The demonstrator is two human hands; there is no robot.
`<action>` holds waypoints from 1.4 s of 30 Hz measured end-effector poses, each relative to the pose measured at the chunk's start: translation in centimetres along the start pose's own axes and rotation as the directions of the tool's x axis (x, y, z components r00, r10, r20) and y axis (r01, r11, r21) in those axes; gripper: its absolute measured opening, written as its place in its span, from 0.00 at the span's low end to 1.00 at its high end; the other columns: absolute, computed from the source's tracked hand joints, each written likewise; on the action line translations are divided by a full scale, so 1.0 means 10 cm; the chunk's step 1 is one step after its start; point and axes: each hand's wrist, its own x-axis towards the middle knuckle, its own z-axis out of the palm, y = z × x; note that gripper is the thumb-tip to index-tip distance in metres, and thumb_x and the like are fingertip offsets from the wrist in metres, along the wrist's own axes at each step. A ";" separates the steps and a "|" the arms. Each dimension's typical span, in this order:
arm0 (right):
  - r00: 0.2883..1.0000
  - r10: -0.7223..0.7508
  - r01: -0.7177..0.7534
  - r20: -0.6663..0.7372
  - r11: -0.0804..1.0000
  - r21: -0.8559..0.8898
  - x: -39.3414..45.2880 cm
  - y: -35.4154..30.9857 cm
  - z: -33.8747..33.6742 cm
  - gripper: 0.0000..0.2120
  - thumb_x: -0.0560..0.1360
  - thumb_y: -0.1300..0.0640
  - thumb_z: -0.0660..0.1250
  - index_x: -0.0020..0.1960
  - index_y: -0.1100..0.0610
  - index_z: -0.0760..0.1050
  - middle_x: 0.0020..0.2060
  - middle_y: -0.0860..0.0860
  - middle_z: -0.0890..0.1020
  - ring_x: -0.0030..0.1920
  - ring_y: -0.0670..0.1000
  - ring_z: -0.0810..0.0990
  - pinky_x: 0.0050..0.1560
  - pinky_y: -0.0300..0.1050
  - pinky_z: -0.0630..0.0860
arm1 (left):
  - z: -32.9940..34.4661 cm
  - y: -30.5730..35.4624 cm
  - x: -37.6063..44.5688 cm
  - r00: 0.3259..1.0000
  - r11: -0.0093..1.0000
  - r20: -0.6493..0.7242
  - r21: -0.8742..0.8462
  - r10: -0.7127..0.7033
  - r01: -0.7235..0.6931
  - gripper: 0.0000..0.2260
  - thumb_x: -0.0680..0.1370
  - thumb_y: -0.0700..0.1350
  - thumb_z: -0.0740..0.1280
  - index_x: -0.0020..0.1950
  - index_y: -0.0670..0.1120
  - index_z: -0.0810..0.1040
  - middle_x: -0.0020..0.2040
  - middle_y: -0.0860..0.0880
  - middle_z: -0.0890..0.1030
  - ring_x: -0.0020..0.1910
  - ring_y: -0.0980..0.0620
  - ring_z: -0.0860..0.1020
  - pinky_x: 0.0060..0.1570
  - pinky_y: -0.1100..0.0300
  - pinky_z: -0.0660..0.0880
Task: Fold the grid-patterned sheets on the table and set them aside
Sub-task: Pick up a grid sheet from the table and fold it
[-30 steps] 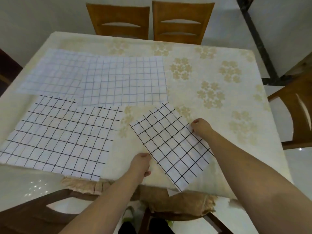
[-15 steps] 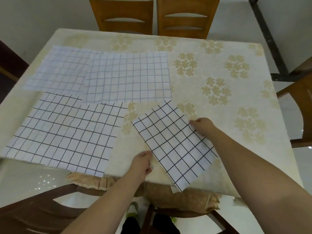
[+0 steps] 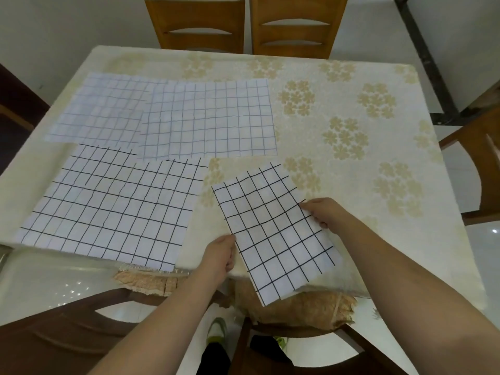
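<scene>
The folded sheet [image 3: 273, 228], a narrow black-gridded rectangle, lies slantwise near the front of the table [image 3: 338, 85], its near corner overhanging the table's front edge. It sits between the two hands: the left hand [image 3: 220, 257] meets its left long edge about halfway down, and the right hand [image 3: 322, 212] meets its right long edge a little farther up.

The left grip is curled, with fingertips at or just under the paper's edge; whether it pinches the sheet or only touches it cannot be told. The right grip is closed on the sheet's edge, the fingers bent over the margin.

To the left, just beside it but apart, a large black-gridded sheet [image 3: 108, 209] lies flat, its front edge reaching the table's front edge. Behind that, two faint-gridded sheets overlap: one at centre [image 3: 208, 117] on top of one at the far left [image 3: 100, 109]. The right half of the table is bare flowered cloth, open out to the right edge. Two wooden chairs [image 3: 243, 23] stand at the far side, another chair [image 3: 481, 163] at the right.
</scene>
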 end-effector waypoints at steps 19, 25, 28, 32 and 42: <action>0.997 -0.035 0.065 -0.066 0.839 0.541 -1.16 -0.18 0.21 0.12 0.78 0.50 0.67 0.53 0.58 0.75 0.40 0.54 0.85 0.32 0.44 0.84 0.29 0.36 0.78 | -0.44 1.06 -0.54 0.940 0.957 0.214 0.059 0.266 -0.284 0.05 0.81 0.43 0.61 0.51 0.44 0.75 0.38 0.45 0.83 0.31 0.53 0.79 0.27 0.63 0.77; 0.939 -0.220 0.339 -0.266 0.729 0.595 -1.50 -0.42 0.27 0.10 0.78 0.53 0.68 0.45 0.60 0.76 0.42 0.58 0.84 0.45 0.51 0.85 0.50 0.42 0.82 | -0.46 1.49 -0.74 0.811 0.843 0.278 0.012 0.515 -0.539 0.10 0.82 0.45 0.63 0.56 0.38 0.77 0.48 0.42 0.83 0.42 0.51 0.82 0.38 0.61 0.82; 0.930 -0.227 0.364 -0.288 0.666 0.651 -1.62 -0.39 0.37 0.08 0.78 0.57 0.68 0.43 0.61 0.75 0.41 0.57 0.84 0.46 0.51 0.85 0.49 0.40 0.81 | -0.49 1.46 -0.72 0.797 0.825 0.245 -0.020 0.551 -0.564 0.10 0.81 0.44 0.64 0.54 0.38 0.77 0.47 0.41 0.82 0.42 0.51 0.83 0.41 0.61 0.81; 0.958 -0.147 0.281 -0.247 0.661 0.696 -1.66 -0.07 0.62 0.08 0.76 0.65 0.68 0.40 0.59 0.71 0.39 0.57 0.82 0.44 0.50 0.86 0.45 0.39 0.82 | -0.56 1.15 -0.51 0.857 0.886 0.224 -0.105 0.464 -0.452 0.13 0.80 0.41 0.65 0.60 0.33 0.73 0.53 0.35 0.80 0.45 0.47 0.82 0.43 0.62 0.81; 0.991 0.086 -0.050 -0.102 0.948 0.314 -1.58 0.94 1.45 0.09 0.73 0.65 0.71 0.44 0.59 0.71 0.35 0.57 0.80 0.33 0.51 0.82 0.42 0.52 0.80 | -0.80 0.25 0.22 0.990 0.985 0.039 0.095 0.138 -0.141 0.25 0.76 0.32 0.67 0.72 0.38 0.65 0.58 0.36 0.75 0.54 0.43 0.76 0.56 0.55 0.76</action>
